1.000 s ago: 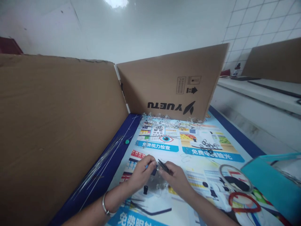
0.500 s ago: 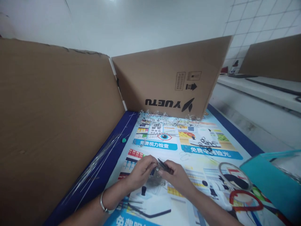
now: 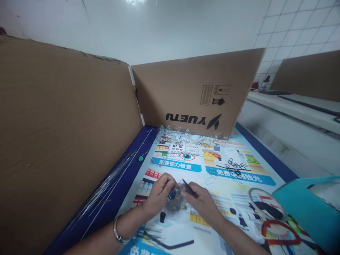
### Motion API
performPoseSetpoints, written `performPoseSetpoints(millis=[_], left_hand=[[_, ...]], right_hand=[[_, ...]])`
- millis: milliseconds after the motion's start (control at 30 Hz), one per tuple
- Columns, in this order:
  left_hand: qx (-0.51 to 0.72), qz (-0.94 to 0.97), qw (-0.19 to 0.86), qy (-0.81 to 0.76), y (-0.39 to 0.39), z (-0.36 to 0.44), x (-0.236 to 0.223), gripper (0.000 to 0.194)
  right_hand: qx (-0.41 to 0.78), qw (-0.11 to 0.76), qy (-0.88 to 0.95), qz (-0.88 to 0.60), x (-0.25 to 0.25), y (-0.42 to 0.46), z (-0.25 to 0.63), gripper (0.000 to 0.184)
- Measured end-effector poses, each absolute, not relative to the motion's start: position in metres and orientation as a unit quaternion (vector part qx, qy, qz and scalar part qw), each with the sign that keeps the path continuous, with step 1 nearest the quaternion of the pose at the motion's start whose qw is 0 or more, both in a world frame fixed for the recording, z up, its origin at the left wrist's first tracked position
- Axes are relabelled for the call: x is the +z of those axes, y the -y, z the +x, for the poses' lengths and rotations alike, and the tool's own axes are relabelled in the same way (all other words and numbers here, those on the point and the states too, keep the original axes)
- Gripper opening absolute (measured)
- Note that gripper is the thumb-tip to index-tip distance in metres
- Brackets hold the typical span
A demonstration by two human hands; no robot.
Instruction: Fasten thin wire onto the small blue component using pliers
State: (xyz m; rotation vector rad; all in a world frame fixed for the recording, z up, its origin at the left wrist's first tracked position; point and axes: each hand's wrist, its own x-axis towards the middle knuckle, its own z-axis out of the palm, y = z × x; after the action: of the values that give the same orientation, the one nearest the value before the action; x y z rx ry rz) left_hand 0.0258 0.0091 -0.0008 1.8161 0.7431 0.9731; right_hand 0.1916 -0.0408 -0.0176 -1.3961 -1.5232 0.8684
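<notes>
Cardboard (image 3: 186, 85) borders a printed tabletop (image 3: 223, 191); left fingers (image 3: 166, 181) pinch clear pieces (image 3: 177, 202), right fingers (image 3: 196, 187) a pointed black tool (image 3: 188, 186) alongside.

Slim dark tool (image 3: 188, 187) gripped in right hand (image 3: 198, 198), pointed end angled forward, leftward. Clear glinting pieces (image 3: 177, 203) bunched between hands, at left hand's (image 3: 160, 193) pinched fingertips; too blurred for me to count.

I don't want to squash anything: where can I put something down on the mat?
Mat looks mostly bare between the right hand, black loops and grey ring; so does its right blue edge, between cardboard and bag. Crowded: the cardboard's foot, with clear bits; the left blue edge, with wires.
</notes>
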Motion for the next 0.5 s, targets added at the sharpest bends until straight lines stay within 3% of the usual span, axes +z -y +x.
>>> performPoseSetpoints(millis=[200, 500], left_hand=[[0.433, 0.707, 0.446, -0.337, -0.012, 0.026, -0.002, 0.022], [0.449, 0.719, 0.412, -0.334, -0.01, 0.026, 0.001, 0.021]], right_hand=[[0.262, 0.454, 0.632, -0.572, -0.005, 0.042, 0.199, 0.033], [-0.076, 0.134, 0.747, -0.647, 0.022, 0.051, 0.208, 0.011]])
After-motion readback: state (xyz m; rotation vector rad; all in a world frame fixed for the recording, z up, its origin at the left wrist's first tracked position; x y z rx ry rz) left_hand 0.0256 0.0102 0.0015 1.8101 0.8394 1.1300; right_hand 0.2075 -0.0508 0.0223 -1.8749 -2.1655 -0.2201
